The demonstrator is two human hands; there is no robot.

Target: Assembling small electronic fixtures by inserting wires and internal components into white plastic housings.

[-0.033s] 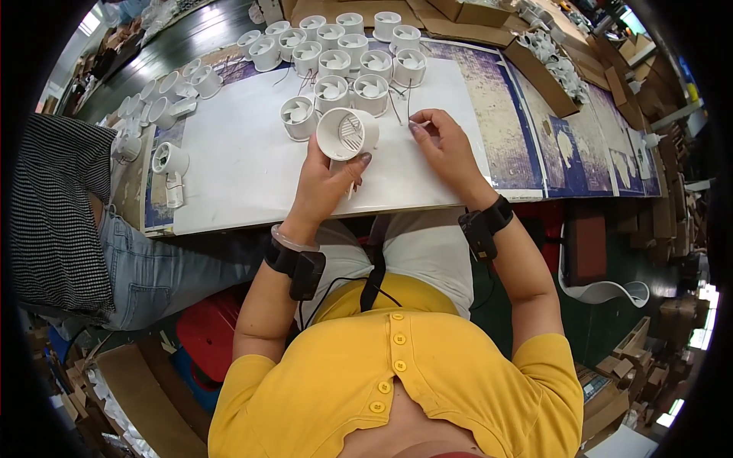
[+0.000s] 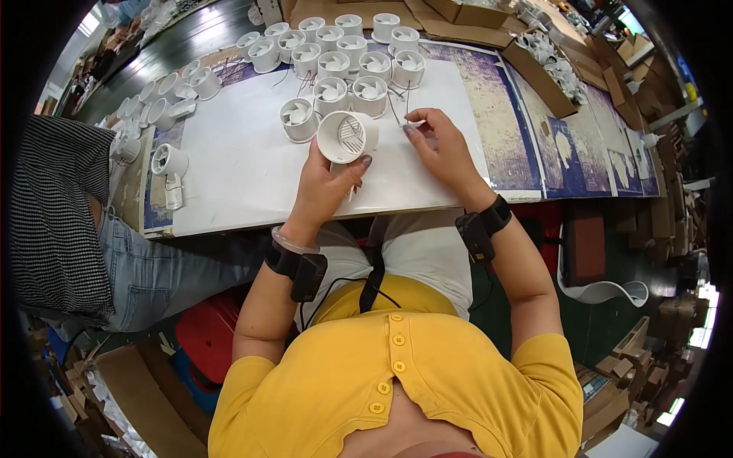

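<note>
A white round plastic housing (image 2: pixel 369 136) with a slotted grille inside is gripped in my left hand (image 2: pixel 324 180), tilted so its mouth faces up and left. My fingers wrap round its lower part, and a slim white piece shows beneath them. To the right, my right hand (image 2: pixel 441 146) has thumb and forefinger pinched at the end of thin dark wires (image 2: pixel 408 99). They run up towards the white fan units (image 2: pixel 371 91), which stand in rows just beyond both hands with their blades facing up.
White sheeting (image 2: pixel 237 183) covers the worktable. More white cylinders (image 2: pixel 162 113) and a single unit (image 2: pixel 169 160) stand on the left, near a seated person (image 2: pixel 153 267) in jeans. A cardboard box (image 2: pixel 544 76) of white parts lies at the far right.
My right hand has shifted slightly left, towards the housing, with the wire ends at its fingertips. The left hand and the housing have hardly moved.
</note>
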